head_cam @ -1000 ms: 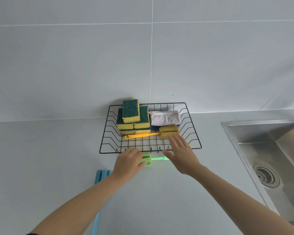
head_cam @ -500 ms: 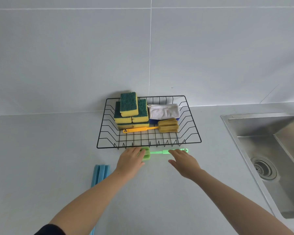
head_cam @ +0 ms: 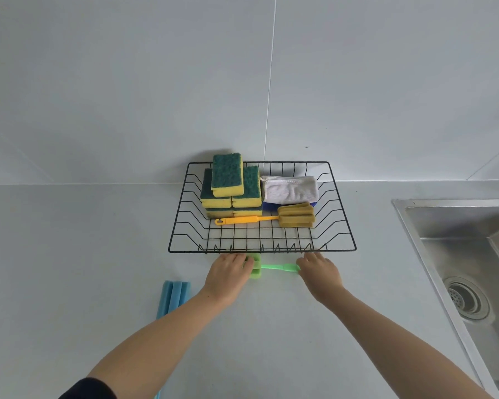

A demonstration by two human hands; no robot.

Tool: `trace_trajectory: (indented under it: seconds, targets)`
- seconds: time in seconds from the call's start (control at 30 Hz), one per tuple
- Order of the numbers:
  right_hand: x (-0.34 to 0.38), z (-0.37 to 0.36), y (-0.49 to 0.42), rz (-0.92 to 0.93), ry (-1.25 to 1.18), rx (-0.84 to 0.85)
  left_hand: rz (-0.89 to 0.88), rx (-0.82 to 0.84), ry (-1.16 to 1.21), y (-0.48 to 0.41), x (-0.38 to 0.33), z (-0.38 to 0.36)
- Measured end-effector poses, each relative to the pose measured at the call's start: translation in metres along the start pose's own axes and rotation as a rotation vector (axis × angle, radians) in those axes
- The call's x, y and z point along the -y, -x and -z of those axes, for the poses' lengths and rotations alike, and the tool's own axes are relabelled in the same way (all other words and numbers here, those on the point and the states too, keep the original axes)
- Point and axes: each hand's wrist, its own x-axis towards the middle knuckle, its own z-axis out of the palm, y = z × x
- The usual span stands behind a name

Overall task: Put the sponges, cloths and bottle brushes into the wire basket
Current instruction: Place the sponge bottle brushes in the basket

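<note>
While the blue brush lies on the bench left of the wire basket, the left hand pinches the green brush by its head, just in front of the basket. The right hand pinches its handle. Sponges, a cloth and a yellow brush sit inside the basket.

Wire basket front strip bare, sponge stack filling its back left, white cloth back right, yellow bottle brush lying across the middle
</note>
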Motion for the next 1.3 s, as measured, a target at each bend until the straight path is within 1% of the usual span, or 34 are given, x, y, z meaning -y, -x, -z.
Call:
trace_trajectory:
  seconds: [0.1, 0.13, 0.23, 0.27, 0.33, 0.4, 0.47, 0.53, 0.6, 0.67, 0.73, 0.8, 0.87, 0.97, 1.07, 1.17, 1.3]
  targets:
    - [0.003, 0.005, 0.009, 0.071, 0.036, 0.024, -0.026, -0.004, 0.033, 0.007, 0.002, 0.003]
    - [0.002, 0.005, 0.011, 0.102, 0.057, -0.012, -0.031, -0.001, 0.054, 0.011, 0.003, 0.005]
    - [0.001, 0.011, 0.021, 0.141, 0.053, -0.061, -0.071, 0.027, 0.114, 0.024, 0.003, 0.017]
    - [0.002, 0.015, 0.026, 0.179, 0.052, -0.063, -0.083, 0.033, 0.126, 0.029, 0.004, 0.021]
    - [0.000, 0.023, 0.030, 0.239, -0.042, -0.041, -0.093, 0.021, 0.145, 0.037, 0.007, 0.034]
    - [0.002, 0.036, 0.033, 0.294, -0.086, -0.111, -0.070, -0.047, 0.164, 0.041, 0.016, 0.051]
    - [0.005, 0.054, 0.031, 0.357, -0.049, -0.213, -0.036, -0.120, 0.179, 0.039, 0.028, 0.071]
    - [0.010, 0.075, 0.024, 0.372, -0.029, -0.312, -0.016, -0.178, 0.167, 0.032, 0.042, 0.091]
    - [0.012, 0.093, 0.012, 0.361, -0.039, -0.374, -0.003, -0.175, 0.178, 0.022, 0.058, 0.106]
    - [0.015, 0.107, -0.003, 0.351, -0.021, -0.378, 0.025, -0.129, 0.200, 0.009, 0.072, 0.114]
    - [0.019, 0.113, -0.019, 0.331, -0.057, -0.320, 0.063, -0.060, 0.252, -0.004, 0.083, 0.112]
    - [0.023, 0.110, -0.036, 0.266, -0.039, -0.181, 0.111, 0.032, 0.253, -0.018, 0.090, 0.102]
    - [0.025, 0.102, -0.051, 0.231, 0.011, -0.059, 0.107, 0.140, 0.213, -0.032, 0.093, 0.089]
    - [0.027, 0.085, -0.070, 0.211, 0.039, 0.047, 0.076, 0.237, 0.175, -0.048, 0.093, 0.072]
    - [0.027, 0.071, -0.083, 0.200, 0.055, 0.101, 0.088, 0.285, 0.152, -0.059, 0.095, 0.056]
    - [0.028, 0.060, -0.094, 0.202, 0.063, 0.121, 0.103, 0.314, 0.141, -0.067, 0.097, 0.044]
    - [0.032, 0.055, -0.107, 0.260, 0.125, 0.151, 0.128, 0.345, 0.119, -0.070, 0.100, 0.033]
